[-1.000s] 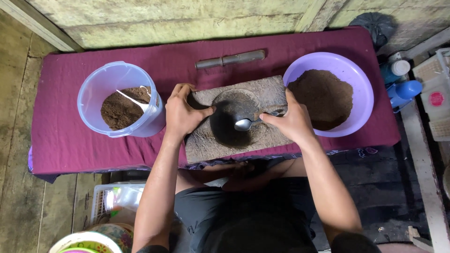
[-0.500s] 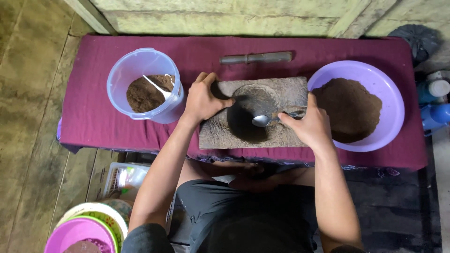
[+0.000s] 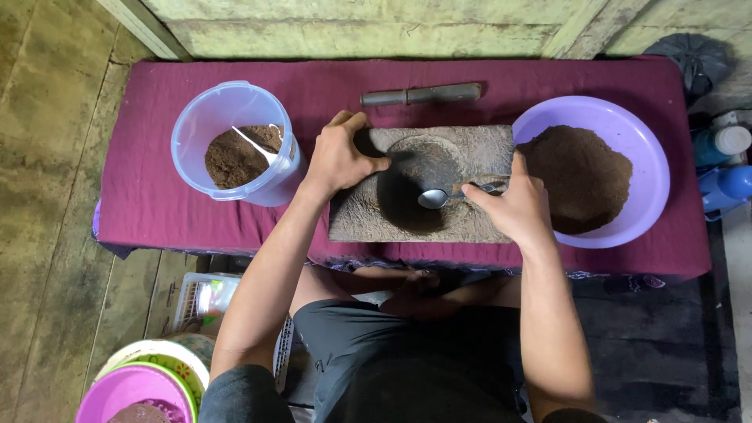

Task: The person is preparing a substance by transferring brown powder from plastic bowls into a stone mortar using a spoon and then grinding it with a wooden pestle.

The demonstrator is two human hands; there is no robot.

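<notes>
Stone slab [image 3: 470, 153], grey and rough with a round hollow worn into its middle, lies on the maroon cloth [image 3: 141, 188] that covers the low table, between a clear plastic tub and a purple basin. A metal spoon [image 3: 432, 198] sits with its bowl down in the hollow's dark lower part, its handle running right into the right hand [image 3: 509, 207], whose fingers are closed round the handle in a pinch, thumb pointing up toward the slab's far right corner. The left hand [image 3: 338, 157] rests on the slab's upper left corner, fingers curled over the far edge and thumb stretched along the top toward the hollow, gripping the stone. Just left of the slab stands the clear plastic tub [image 3: 227, 106], holding brown powder and a white scoop. Touching the slab's right end is the purple basin [image 3: 642, 157], with a mound of the same brown powder heaped inside. Beyond the slab, near the wall, a grey cylindrical pestle [image 3: 421, 95] lies on the cloth. Blue bottles [image 3: 724, 184] stand off the table's right end, and stacked bowls [image 3: 141, 384] sit on the floor at lower left.
</notes>
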